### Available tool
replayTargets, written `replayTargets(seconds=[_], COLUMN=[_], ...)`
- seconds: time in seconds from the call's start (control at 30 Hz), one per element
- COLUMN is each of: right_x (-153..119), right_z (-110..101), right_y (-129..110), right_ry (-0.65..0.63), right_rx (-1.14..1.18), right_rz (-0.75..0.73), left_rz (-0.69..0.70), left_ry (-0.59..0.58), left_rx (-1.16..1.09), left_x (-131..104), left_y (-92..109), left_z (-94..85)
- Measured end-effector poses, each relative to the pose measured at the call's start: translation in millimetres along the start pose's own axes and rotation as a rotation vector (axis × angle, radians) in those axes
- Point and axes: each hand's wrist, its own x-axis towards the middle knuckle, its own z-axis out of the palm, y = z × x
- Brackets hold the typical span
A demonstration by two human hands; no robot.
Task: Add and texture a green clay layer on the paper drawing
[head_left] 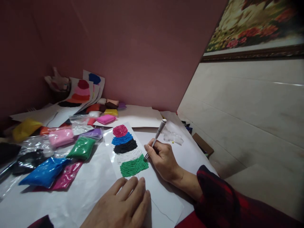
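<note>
A fork (pixel 159 131) with a ribbed handle is pinched in my right hand (pixel 163 158). Its tines touch the right end of a green clay band (pixel 133 167) on a white sheet (pixel 152 186). Above that band are white, black (pixel 125 146), blue (pixel 122 138) and crimson (pixel 120 130) clay areas, all marked with fine grooves. My left hand (pixel 121 202) lies flat on the lower part of the sheet, just below the green band, fingers stretched out. A thin drawn line runs down the sheet at the lower right.
Several bags of coloured clay lie to the left, among them a blue bag (pixel 45 172) and a green bag (pixel 82 148). Finished-looking clay pictures (pixel 79 95) lean at the back left. A clear plastic bag (pixel 173 136) lies beyond my right hand. A wall (pixel 133 57) stands behind.
</note>
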Motion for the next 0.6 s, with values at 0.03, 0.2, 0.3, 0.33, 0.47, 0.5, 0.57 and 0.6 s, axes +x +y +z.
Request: replayTargets(seconds=[0.03, 0.2, 0.3, 0.33, 0.47, 0.5, 0.57, 0.6], right_x=[0.2, 1.5, 2.0, 2.1, 1.3, 1.1, 0.9, 1.0], right_z=[0.1, 0.2, 0.0, -0.2, -1.7, -2.1, -2.6, -2.7], right_y=[0.1, 1.0, 1.7, 1.9, 1.7, 1.4, 0.7, 0.4], right_ry=[0.007, 0.048, 0.058, 0.061, 0.079, 0.087, 0.096, 0.094], right_rx=[-0.005, -0.031, -0.034, -0.036, -0.034, -0.032, -0.031, -0.03], right_rz=[0.007, 0.016, 0.014, 0.013, 0.012, 0.01, 0.007, 0.009], left_rz=[0.001, 0.007, 0.009, 0.009, 0.008, 0.01, 0.013, 0.012], left_ry=[-0.002, -0.003, -0.002, 0.003, 0.022, 0.015, -0.003, -0.011], left_rx=[0.003, 0.019, 0.013, 0.007, -0.001, 0.007, 0.026, 0.029], left_x=[-0.1, -0.5, -0.5, -0.6, -0.8, -0.7, -0.5, -0.3], left_y=[0.0, -0.2, -0.4, -0.5, -1.0, -1.0, -0.8, -0.6], left_z=[0.1, -0.5, -0.6, -0.4, 1.0, 1.2, 1.3, 1.3])
